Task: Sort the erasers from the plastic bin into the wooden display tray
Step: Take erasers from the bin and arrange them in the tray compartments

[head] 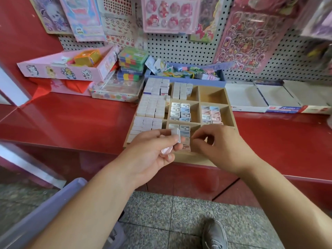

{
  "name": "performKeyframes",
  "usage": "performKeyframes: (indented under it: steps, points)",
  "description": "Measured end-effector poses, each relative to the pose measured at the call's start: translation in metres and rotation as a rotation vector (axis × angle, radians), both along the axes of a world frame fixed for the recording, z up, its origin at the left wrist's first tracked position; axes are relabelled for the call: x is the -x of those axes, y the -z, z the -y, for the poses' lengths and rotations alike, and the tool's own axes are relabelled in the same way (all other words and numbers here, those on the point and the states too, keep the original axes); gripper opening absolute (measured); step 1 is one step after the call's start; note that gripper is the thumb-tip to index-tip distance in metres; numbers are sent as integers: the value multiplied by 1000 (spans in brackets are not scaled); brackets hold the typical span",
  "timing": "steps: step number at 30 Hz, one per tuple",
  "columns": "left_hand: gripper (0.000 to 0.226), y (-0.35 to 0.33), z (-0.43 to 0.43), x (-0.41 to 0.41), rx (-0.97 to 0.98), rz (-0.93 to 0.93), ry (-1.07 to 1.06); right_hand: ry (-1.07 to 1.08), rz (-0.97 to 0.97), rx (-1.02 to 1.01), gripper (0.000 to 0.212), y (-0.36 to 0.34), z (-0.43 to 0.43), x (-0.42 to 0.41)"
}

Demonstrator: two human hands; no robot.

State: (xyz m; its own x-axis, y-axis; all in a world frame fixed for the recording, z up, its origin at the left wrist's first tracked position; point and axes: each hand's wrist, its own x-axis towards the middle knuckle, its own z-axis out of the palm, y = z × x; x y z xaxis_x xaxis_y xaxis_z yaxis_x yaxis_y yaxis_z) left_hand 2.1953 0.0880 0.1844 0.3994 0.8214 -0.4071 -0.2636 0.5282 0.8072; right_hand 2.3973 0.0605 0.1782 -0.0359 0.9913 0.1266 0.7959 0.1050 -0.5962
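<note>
A glossy red counter (pixel 80 123) runs across the scene below a white perforated metal pegboard (pixel 179 47) hung with shiny sticker sheets. Underneath is a speckled stone floor (pixel 179 212). At the lower left is the smooth, rounded rim of a translucent lavender plastic bin (pixel 53 203), and its inside is out of sight.

On the counter stands the wooden display tray (pixel 231 112), a flat box of pale board split by thin partitions into square compartments. Its left column is packed tight with plain white block erasers (pixel 152 106). A middle compartment holds film-wrapped blue and white erasers (pixel 180 112), and the one to its right holds pink and pale blue erasers (pixel 211 114). The back right compartment shows bare wood. Behind the tray to the left lies a long pink cardboard box (pixel 59 71) printed with cartoon animals.

The left hand (pixel 152 153) hovers over the tray's front edge, palm up. Its thumb and forefinger pinch a small white eraser (pixel 175 134) standing on end, and a pink eraser (pixel 166 150) lies against the lower fingers. The right hand (pixel 221 146) hangs over the front compartments with its fingers curled in and its thumb close to the forefinger; I cannot tell whether it pinches anything
</note>
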Motion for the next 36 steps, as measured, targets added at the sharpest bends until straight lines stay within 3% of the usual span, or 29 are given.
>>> performKeyframes:
  steps: [4, 6, 10, 15, 20, 26, 32, 36]
  points:
    - [21, 0, 1, -10, -46, -53, 82, -53, -447, 9, 25, -11, 16, -5]
    - [19, 0, 2, -15, -69, -77, 131, -137, -483, 27, 30, -12, 20, -6]
    - [22, -1, 8, -25, -60, -93, 179, -196, -409, -7, 19, -8, 18, -14]
    - [12, -3, 7, -38, 48, -61, 78, -47, -359, -27, 9, -2, 14, -33]
    - [24, -6, -1, -40, 131, 70, 51, 241, 82, -51, 4, 10, -3, -59]
    - [22, -4, -3, -40, 121, 103, 76, 198, 315, -83, 8, 25, -21, -49]
    - [17, -4, -5, -38, 129, 131, 84, 243, 317, -111, 10, 28, -27, -45]
    - [29, -6, -4, -36, 167, 193, 88, 189, 250, -45, 5, 22, -21, -53]
